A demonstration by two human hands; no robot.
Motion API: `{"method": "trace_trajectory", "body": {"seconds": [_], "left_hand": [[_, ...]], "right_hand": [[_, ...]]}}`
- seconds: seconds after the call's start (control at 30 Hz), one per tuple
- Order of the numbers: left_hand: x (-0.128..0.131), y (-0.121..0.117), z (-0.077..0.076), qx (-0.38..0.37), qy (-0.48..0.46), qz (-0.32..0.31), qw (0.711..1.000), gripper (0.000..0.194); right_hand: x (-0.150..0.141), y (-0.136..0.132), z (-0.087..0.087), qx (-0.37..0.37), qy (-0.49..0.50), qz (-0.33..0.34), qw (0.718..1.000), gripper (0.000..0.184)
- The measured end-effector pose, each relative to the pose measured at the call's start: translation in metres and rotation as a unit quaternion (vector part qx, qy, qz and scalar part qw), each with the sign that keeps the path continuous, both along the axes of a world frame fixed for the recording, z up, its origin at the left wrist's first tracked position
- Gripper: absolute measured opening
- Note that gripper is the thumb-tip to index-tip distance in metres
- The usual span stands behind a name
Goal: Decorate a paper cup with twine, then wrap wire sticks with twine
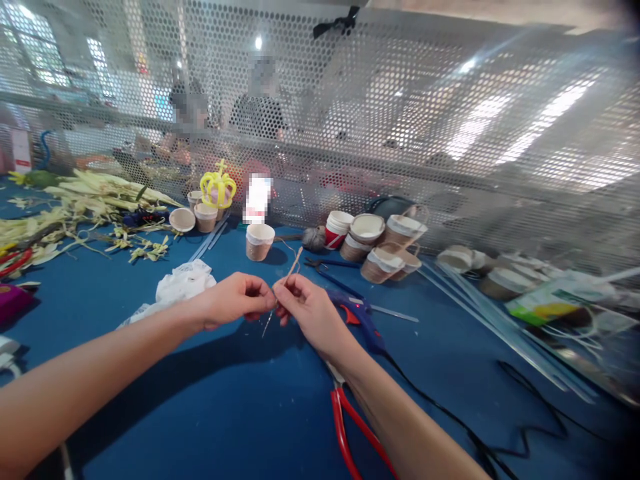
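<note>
One thin stick (295, 261) clamped in right hand (313, 310), fingers pinched; left hand (233, 300) fingers together, hold unclear; packet (553, 299) print unreadable.

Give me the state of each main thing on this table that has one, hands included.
Left hand: fingers bunched beside the stick; grip unclear
Right hand: pinching the stick
Thin stick: held slanted
Glue gun: lying down, red light lit
Red-handled tool: handles apart, head partly hidden
Dark pliers: handles apart
Middle cup: upright
Leftmost cup: tipped over
White bundle: crumpled
</note>
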State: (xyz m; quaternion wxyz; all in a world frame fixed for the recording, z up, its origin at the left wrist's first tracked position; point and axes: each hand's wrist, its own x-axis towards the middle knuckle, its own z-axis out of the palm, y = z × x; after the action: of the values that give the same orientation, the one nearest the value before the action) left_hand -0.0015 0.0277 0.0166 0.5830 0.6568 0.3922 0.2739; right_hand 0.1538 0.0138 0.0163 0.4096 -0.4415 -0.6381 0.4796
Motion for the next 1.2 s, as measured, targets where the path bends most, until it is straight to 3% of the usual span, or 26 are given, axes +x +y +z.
{"method": "trace_trajectory", "body": {"seconds": [0.17, 0.37, 0.5, 0.8, 1.03, 1.2], "left_hand": [[0.000, 0.001, 0.000, -0.067, -0.045, -0.005, 0.997, 0.019], [-0.001, 0.005, -0.004, 0.035, 0.021, 0.004, 0.999, 0.016], [-0.002, 0.004, -0.002, 0.042, 0.029, 0.004, 0.999, 0.015], [-0.002, 0.000, 0.006, -0.066, -0.010, 0.020, 0.998, 0.013], [0.004, -0.001, -0.010, 0.048, 0.009, 0.067, 0.997, 0.019], [0.004, -0.002, -0.007, -0.008, -0.032, 0.039, 0.999, 0.020]], "right_hand": [[0.002, 0.002, -0.001, -0.012, 0.021, 0.033, 0.999, 0.018], [0.001, 0.004, -0.003, -0.001, -0.031, 0.004, 1.000, 0.015], [0.001, 0.003, -0.001, 0.018, -0.066, -0.015, 0.998, 0.015], [0.000, 0.002, 0.001, 0.056, -0.098, -0.038, 0.993, 0.016], [-0.002, 0.000, -0.002, 0.061, -0.122, -0.061, 0.989, 0.015], [0.000, 0.001, -0.001, 0.039, -0.030, 0.009, 0.999, 0.013]]}}
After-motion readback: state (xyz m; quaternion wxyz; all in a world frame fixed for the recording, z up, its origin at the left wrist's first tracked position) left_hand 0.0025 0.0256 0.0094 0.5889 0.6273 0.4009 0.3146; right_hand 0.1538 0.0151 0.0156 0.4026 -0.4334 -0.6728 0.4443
